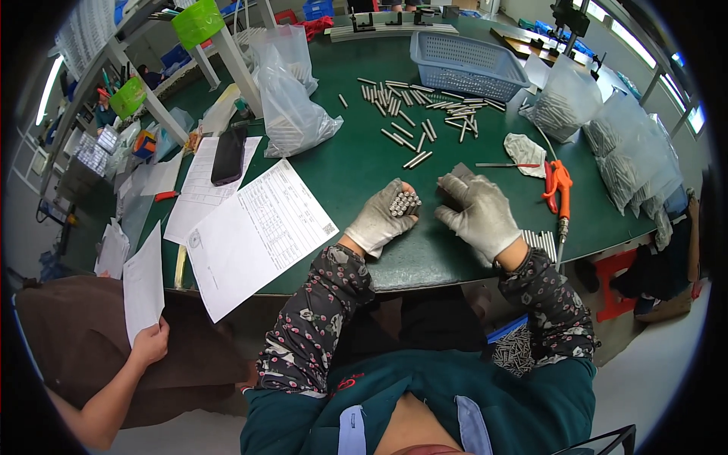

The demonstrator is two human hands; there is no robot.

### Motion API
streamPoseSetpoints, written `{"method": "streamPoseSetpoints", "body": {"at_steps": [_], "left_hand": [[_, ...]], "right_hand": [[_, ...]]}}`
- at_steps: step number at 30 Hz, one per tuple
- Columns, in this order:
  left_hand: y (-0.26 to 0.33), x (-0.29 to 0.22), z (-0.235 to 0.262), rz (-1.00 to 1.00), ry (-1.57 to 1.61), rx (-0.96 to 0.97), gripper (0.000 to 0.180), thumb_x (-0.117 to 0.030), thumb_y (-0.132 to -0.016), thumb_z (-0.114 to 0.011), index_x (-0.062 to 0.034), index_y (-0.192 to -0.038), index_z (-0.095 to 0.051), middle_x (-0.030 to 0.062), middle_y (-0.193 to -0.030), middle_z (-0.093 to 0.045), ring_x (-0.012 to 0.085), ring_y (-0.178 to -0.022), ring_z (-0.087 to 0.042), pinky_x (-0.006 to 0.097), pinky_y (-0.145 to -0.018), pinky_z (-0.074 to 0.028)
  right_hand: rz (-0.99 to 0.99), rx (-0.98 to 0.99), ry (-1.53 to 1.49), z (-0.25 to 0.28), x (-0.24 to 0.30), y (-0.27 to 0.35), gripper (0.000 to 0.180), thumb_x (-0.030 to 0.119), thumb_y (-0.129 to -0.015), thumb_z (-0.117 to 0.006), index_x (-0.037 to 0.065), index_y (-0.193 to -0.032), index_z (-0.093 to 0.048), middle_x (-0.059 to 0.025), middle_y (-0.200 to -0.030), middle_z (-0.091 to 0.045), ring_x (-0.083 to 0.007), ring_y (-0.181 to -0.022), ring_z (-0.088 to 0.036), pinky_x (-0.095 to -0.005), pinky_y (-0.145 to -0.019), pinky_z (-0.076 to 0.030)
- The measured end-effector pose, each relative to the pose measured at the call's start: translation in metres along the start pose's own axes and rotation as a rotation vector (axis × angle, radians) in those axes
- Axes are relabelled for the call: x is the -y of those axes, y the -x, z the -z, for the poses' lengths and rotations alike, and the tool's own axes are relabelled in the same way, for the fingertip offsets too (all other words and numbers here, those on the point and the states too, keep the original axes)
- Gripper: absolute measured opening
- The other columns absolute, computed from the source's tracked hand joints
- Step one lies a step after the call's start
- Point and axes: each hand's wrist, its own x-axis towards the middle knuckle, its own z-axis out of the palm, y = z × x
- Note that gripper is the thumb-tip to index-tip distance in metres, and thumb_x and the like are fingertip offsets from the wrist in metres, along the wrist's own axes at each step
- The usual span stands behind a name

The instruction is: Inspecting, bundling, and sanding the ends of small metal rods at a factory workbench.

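The left hand point(381, 218), gloved, has its fingers curled tight around a bundle of short metal pins point(404, 203), ends up. Just right of the bundle, the right hand point(478, 212) rests on the green table point(356, 163), fingers loosely bent on a small grey block point(459, 171). Beyond the bundle lie loose pins point(417, 106), then a blue basket point(466, 64).

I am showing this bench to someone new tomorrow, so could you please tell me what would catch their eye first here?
First, the gloved left hand at the near edge of the green table, clutching a bundle of metal pins, with the gloved right hand beside it. Behind them, loose pins lie scattered before a blue basket. To the left lie paper sheets and a dark phone.
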Motion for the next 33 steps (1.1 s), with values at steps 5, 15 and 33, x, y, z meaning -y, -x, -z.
{"method": "streamPoseSetpoints", "body": {"at_steps": [5,15,33], "left_hand": [[0.002,-0.005,-0.006,-0.078,-0.092,-0.033,0.04,0.004,-0.066,-0.066,-0.0058,-0.098,-0.044,0.0009,-0.088,-0.048,0.0098,-0.08,-0.049,0.021,-0.074,-0.043],[0.001,-0.013,-0.005,-0.12,-0.47,-0.107,0.056,-0.005,-0.063,-0.068,-0.0069,-0.112,-0.04,0.0069,-0.096,-0.054,0.0154,-0.086,-0.054,0.026,-0.078,-0.045],[0.0,-0.015,-0.003,-0.087,-0.256,-0.007,0.06,0.003,-0.064,-0.067,-0.0046,-0.117,-0.04,0.0054,-0.104,-0.052,0.0143,-0.096,-0.051,0.024,-0.085,-0.042]], "right_hand": [[-0.157,0.037,-0.479,-0.042,0.006,-0.003,0.041,0.024,-0.072,-0.062,0.006,-0.109,-0.055,-0.0147,-0.073,-0.061,-0.0289,-0.068,-0.061,-0.0351,-0.061,-0.047],[-0.185,-0.101,-0.591,-0.057,0.009,-0.007,0.027,0.023,-0.078,-0.059,0.005,-0.098,-0.06,-0.0157,-0.086,-0.063,-0.0287,-0.079,-0.062,-0.0328,-0.069,-0.048],[-0.188,-0.042,-0.609,-0.057,0.011,-0.011,0.025,0.022,-0.078,-0.057,0.007,-0.098,-0.06,-0.0146,-0.087,-0.063,-0.0285,-0.08,-0.061,-0.0331,-0.071,-0.048]]}}
